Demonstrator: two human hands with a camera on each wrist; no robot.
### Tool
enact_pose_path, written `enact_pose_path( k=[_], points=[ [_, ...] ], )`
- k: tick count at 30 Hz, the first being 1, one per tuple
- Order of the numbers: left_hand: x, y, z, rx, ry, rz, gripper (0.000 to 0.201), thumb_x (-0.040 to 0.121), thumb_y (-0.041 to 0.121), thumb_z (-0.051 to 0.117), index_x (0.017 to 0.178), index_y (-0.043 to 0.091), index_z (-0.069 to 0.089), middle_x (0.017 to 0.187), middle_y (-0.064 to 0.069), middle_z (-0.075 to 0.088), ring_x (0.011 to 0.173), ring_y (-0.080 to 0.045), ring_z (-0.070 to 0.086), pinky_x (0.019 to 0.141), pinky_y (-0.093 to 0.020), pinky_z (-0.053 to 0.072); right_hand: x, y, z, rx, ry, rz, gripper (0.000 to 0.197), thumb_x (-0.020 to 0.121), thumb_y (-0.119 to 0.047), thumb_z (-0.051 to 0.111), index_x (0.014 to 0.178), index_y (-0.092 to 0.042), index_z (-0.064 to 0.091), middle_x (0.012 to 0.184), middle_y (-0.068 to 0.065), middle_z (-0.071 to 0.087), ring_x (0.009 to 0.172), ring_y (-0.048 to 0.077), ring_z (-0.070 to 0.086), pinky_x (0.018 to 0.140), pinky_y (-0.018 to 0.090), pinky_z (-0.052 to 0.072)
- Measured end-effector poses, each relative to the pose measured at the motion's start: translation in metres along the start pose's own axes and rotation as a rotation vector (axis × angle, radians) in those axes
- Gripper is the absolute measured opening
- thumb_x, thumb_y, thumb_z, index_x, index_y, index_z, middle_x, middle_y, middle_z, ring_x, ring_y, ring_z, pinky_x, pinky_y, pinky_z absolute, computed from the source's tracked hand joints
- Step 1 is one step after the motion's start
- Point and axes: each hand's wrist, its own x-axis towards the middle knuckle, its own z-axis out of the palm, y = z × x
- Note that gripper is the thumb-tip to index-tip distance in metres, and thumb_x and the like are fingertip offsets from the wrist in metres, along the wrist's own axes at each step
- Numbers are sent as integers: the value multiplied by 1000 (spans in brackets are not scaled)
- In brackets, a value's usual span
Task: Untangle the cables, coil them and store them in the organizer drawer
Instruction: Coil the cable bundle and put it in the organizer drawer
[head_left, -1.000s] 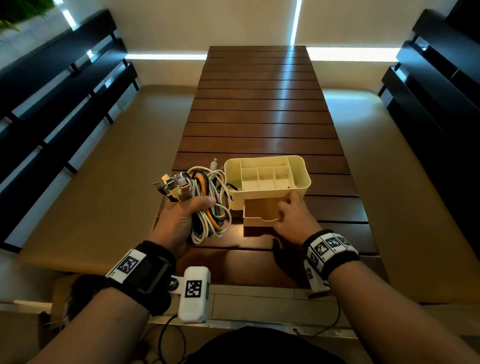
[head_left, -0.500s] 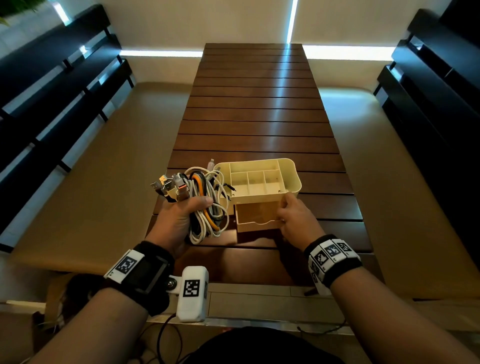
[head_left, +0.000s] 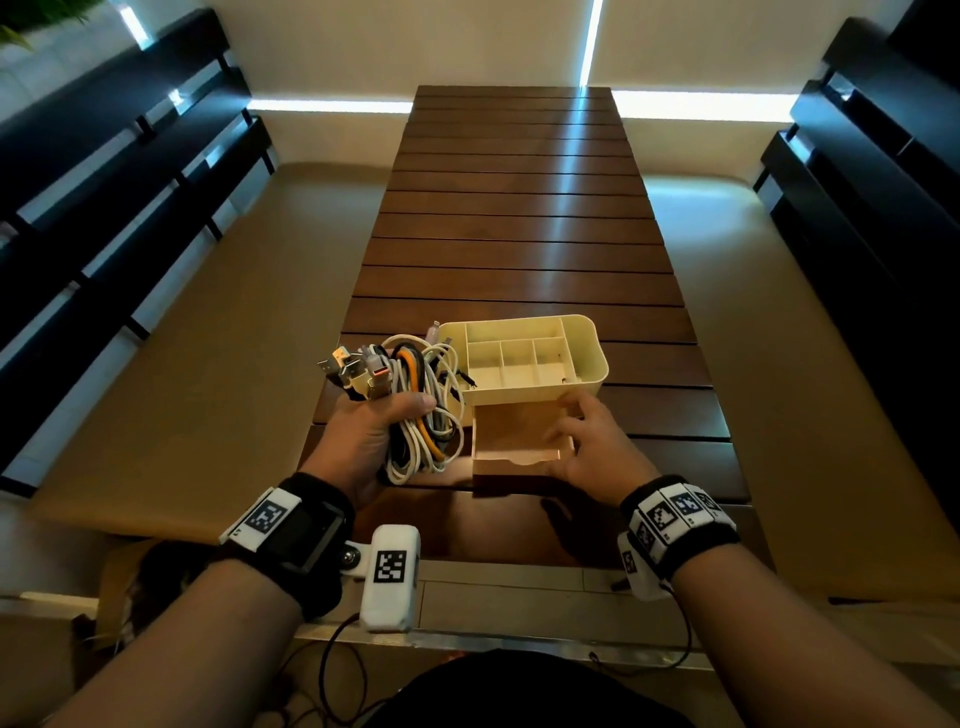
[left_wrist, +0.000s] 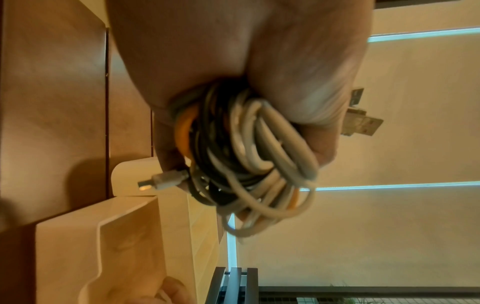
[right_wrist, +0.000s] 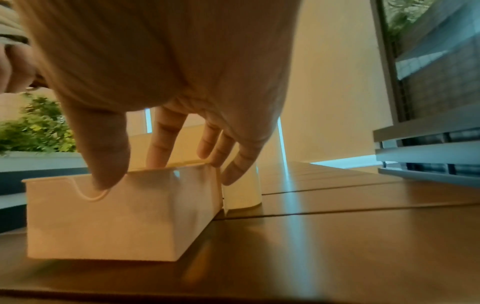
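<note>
My left hand (head_left: 371, 434) grips a coiled bundle of white, black and orange cables (head_left: 423, 415) just left of the cream organizer (head_left: 584, 358), a little above the table. USB plugs (head_left: 353, 371) stick out above my fist. In the left wrist view the cable bundle (left_wrist: 249, 164) fills my left hand (left_wrist: 233, 61). The organizer's drawer (head_left: 511, 457) stands pulled out toward me, nothing in it. My right hand (head_left: 584, 441) holds the drawer's right front part. In the right wrist view my thumb sits at the notch of the drawer (right_wrist: 116, 216) and my fingers (right_wrist: 161, 144) reach over its rim.
The organizer's top compartments hold nothing. It stands at the near end of a long slatted wooden table (head_left: 519, 234). Tan cushioned benches (head_left: 218, 338) run along both sides, with dark slatted backrests (head_left: 104, 171) behind them.
The drawer has slid out farther toward me. My right hand has moved from the drawer's front onto its right side. The left hand still holds the bundle in the same spot.
</note>
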Motion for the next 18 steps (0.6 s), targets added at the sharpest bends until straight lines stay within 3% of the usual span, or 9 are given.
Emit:
enact_pose_path(
  k=[3,7,10,13,15,18],
  points=[
    [1,-3,3,18,0,-23,23,88,-2,59,109,5,66,87,-12,74,73,-25,73,56,-36,59,-4,5,1,205,57,78,16,77,-26,83,87,-26,71,128,-18,41,122,6,44,103,36,49],
    [2,-8,5,33,2,-30,26,85,-2,62,110,4,67,98,-19,73,84,-33,73,65,-43,62,-10,4,2,424,71,177,10,79,-20,82,83,-18,73,118,-28,44,113,-3,49,105,33,47],
    [1,-11,7,31,1,-57,32,83,0,65,114,3,66,110,-26,70,95,-40,69,77,-50,61,-13,4,4,407,58,211,13,79,-18,82,77,-11,72,115,-27,46,106,-1,52,101,34,51],
    [0,-13,8,39,-5,-42,36,81,0,67,117,3,65,113,-26,69,96,-40,70,73,-46,61,-18,2,1,383,42,223,17,77,-22,83,76,-16,68,118,-19,48,106,6,54,97,35,52],
    [0,-14,8,42,-19,-32,37,81,-1,68,118,3,65,113,-24,70,98,-39,70,74,-44,61,-21,1,-1,311,35,200,18,78,-28,82,80,-20,66,125,-17,41,113,6,48,101,30,46],
    [-1,-15,8,55,-13,-26,33,84,-4,63,117,3,64,109,-22,71,93,-35,72,70,-41,61,-21,-2,-1,222,16,153,19,81,-37,79,90,-28,65,138,-17,30,125,5,34,108,31,37]
  ],
)
